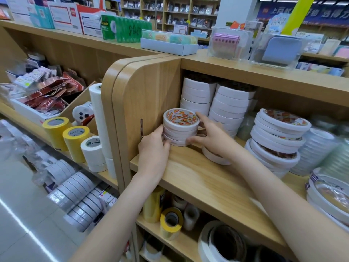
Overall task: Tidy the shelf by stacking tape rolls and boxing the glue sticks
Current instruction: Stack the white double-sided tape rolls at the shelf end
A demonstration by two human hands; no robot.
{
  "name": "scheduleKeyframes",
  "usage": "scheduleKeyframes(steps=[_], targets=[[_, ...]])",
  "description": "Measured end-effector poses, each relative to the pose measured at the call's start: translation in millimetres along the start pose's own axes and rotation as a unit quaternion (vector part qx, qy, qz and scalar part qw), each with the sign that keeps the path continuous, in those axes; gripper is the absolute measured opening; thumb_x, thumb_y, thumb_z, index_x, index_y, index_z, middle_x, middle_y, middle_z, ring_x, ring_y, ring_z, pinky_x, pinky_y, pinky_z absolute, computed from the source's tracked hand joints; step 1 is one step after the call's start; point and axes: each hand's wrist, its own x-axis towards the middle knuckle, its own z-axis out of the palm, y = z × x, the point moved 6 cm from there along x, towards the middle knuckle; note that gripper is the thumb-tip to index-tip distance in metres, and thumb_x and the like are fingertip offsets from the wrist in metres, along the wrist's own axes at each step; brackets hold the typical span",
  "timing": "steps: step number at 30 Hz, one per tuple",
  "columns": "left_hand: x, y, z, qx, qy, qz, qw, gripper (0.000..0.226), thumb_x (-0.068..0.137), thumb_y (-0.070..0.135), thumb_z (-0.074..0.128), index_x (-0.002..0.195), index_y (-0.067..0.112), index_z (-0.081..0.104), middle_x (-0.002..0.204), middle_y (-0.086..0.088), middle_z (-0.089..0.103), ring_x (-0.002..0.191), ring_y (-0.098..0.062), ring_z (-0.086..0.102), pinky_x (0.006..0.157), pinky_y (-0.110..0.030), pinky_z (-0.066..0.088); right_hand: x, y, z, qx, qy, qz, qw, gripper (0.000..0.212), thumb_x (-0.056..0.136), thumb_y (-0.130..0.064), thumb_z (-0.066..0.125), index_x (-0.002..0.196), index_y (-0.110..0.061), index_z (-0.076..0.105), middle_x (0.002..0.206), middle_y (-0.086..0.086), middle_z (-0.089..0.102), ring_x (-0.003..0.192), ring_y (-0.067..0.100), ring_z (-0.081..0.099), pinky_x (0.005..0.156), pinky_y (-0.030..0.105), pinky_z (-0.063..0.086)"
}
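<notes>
Bright, even indoor light, white and diffuse, coming from overhead. Soft shadows only: a dim band under the upper shelf board [264, 72] darkens the tops of the white tape stacks [213, 103] at the back; the lower compartment with the yellow tape roll [171, 222] sits in shade. A pale streak of glare runs across the glossy floor [22, 214] at lower left. Clear plastic cases [255, 46] on top catch faint reflections. Strong wide-angle distortion: shelf lines bow and lean toward the edges. Centre is fairly sharp; the right edge, around the clear tape rolls [321, 154], and the far left are smeared with motion blur. Background shelving soft.
</notes>
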Motion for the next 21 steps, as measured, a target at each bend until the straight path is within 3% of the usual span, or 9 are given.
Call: scheduleKeyframes(steps=[3,6,10,13,18,21], targets=[[5.2,1.1,-1.7,-0.023,0.010,-0.021,0.999,0.037,0.086,0.004,0.061,0.123,0.008,0.058,0.111,-0.008,0.068,0.103,-0.018,0.064,0.094,-0.035,0.048,2.5,3.8,-1.6,0.013,0.028,0.019,0.999,0.085,0.068,-0.022,0.080,0.139,-0.021,0.033,0.131,0.005,0.052,0.117,0.017,0.050,0.096,0.030,0.041],[9.8,1.6,-2.9,0.006,0.012,-0.028,1.000,0.028,0.087,0.003,0.059,0.115,0.005,0.061,0.107,-0.009,0.069,0.100,-0.022,0.064,0.092,-0.036,0.048,4.9,4.4,0.1,-0.019,0.035,0.023,0.999,0.086,0.066,-0.028,0.081,0.137,-0.021,0.033,0.124,0.004,0.056,0.111,0.018,0.053,0.093,0.032,0.044],[7.4,0.8,3.7,0.004,-0.016,-0.025,1.000,0.037,0.085,0.006,0.062,0.121,0.007,0.056,0.111,-0.010,0.067,0.103,-0.024,0.063,0.094,-0.041,0.048,2.8,7.1,6.6,-0.035,0.057,0.027,0.997,0.089,0.064,-0.036,0.081,0.136,-0.022,0.031,0.121,0.008,0.056,0.110,0.022,0.052,0.093,0.041,0.046],[4.6,0.2,6.2,0.023,-0.025,-0.020,0.999,0.041,0.084,0.011,0.065,0.124,0.012,0.054,0.111,-0.009,0.067,0.103,-0.024,0.063,0.093,-0.042,0.048,2.3,6.1,3.7,-0.034,0.040,0.018,0.998,0.088,0.066,-0.033,0.081,0.137,-0.021,0.030,0.124,0.005,0.055,0.107,0.018,0.054,0.094,0.038,0.046],[9.0,-0.5,3.4,-0.023,-0.020,-0.042,0.999,0.047,0.078,0.006,0.072,0.122,0.006,0.057,0.110,-0.010,0.067,0.101,-0.021,0.064,0.093,-0.040,0.050,3.8,8.7,-6.9,0.007,0.019,0.023,1.000,0.075,0.072,-0.011,0.076,0.134,-0.020,0.036,0.120,0.004,0.058,0.100,0.013,0.057,0.084,0.024,0.046],[10.4,-0.6,3.4,-0.033,-0.020,-0.049,0.998,0.050,0.076,0.005,0.074,0.123,0.006,0.057,0.113,-0.010,0.066,0.103,-0.019,0.064,0.093,-0.039,0.050,4.0,10.5,-6.1,0.017,0.036,0.023,0.999,0.076,0.068,-0.011,0.079,0.132,-0.021,0.040,0.121,0.006,0.061,0.103,0.013,0.058,0.085,0.025,0.047]])
